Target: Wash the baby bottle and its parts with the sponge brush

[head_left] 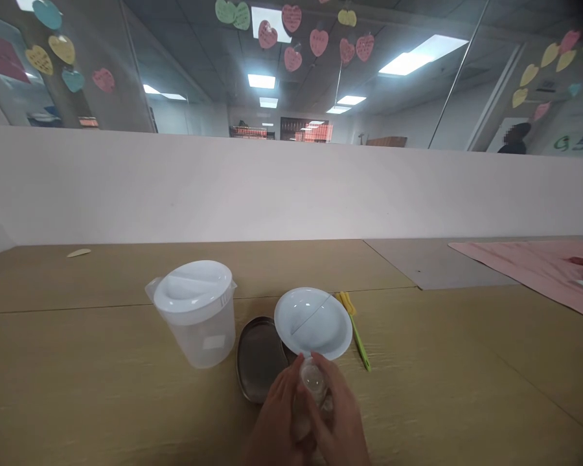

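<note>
Both my hands are closed around a small clear container (313,378) with a round top, low in the middle of the head view. My left hand (282,411) wraps its left side, and my right hand (337,408) grips the right side with fingers near the rim. Most of its body is hidden by my fingers. Just beyond it lies a white bowl (301,314) with a thin straight line across it. A dark shallow tray (258,362) is left of my hands, partly beneath the bowl's edge. To the bowl's right rests a brush (358,333) with a green handle and yellow head.
A translucent plastic pitcher (199,336) with a white lid stands left of the tray. A pink cloth (529,259) covers the far right of the brown tabletop (102,388). Behind the table runs a low white wall (272,188) with glass above.
</note>
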